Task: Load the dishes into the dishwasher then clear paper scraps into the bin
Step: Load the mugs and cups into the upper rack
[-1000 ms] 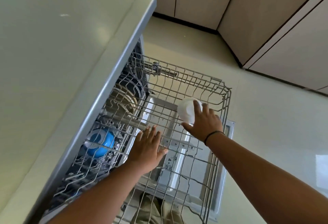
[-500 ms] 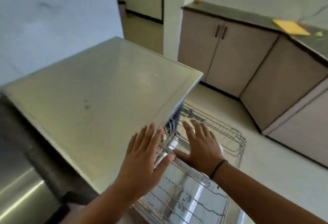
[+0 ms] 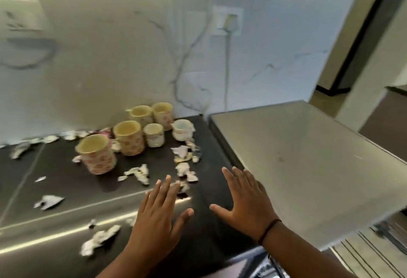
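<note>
Both the left hand (image 3: 157,218) and right hand (image 3: 248,202) hover spread and empty over the dark counter (image 3: 209,136). Six mugs (image 3: 130,137), apparently ceramic and breakable, stand near the wall; grip each round its body. Light, flimsy paper scraps (image 3: 137,173) lie scattered around them.

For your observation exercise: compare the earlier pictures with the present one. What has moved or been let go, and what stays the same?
The right hand has let go of the white dish it was setting in the dishwasher rack, and both hands have lifted out. The view swung up and left, from the rack to the dark counter with its cups and paper scraps. Unchanged: the left hand is open and empty, and the black band stays on the right wrist.
</note>
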Action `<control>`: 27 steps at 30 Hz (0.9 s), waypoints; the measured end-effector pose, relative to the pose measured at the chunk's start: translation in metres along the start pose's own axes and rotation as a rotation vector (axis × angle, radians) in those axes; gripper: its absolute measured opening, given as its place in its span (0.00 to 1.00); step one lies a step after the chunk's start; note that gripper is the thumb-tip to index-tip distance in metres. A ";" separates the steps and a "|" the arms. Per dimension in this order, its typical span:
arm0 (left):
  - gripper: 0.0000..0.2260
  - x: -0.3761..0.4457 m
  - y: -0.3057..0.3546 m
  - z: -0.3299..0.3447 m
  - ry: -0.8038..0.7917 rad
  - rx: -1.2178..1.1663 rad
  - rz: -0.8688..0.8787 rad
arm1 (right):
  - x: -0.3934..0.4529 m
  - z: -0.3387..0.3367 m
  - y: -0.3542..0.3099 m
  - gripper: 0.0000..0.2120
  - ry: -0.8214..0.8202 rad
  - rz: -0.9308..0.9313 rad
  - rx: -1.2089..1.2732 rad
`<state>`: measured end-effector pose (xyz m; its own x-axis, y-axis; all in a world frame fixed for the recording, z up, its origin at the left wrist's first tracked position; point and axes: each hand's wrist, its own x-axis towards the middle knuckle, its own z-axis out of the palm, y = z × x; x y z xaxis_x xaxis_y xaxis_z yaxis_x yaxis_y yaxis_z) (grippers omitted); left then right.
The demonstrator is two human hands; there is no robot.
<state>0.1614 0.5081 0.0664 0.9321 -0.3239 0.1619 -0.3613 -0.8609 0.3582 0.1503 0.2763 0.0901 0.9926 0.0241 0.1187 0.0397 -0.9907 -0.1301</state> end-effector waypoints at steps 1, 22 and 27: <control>0.39 -0.005 -0.021 -0.006 0.013 0.001 -0.045 | 0.010 0.006 -0.021 0.46 -0.016 -0.036 0.001; 0.41 0.038 -0.186 -0.054 0.067 0.022 -0.572 | 0.184 0.061 -0.197 0.45 -0.221 -0.412 0.039; 0.41 0.067 -0.211 -0.053 0.205 -0.116 -0.579 | 0.211 0.082 -0.227 0.46 -0.207 -0.499 0.226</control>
<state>0.2991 0.6885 0.0502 0.9582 0.2745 0.0810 0.1902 -0.8223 0.5364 0.3597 0.5174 0.0640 0.8483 0.5287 0.0276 0.5090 -0.8002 -0.3171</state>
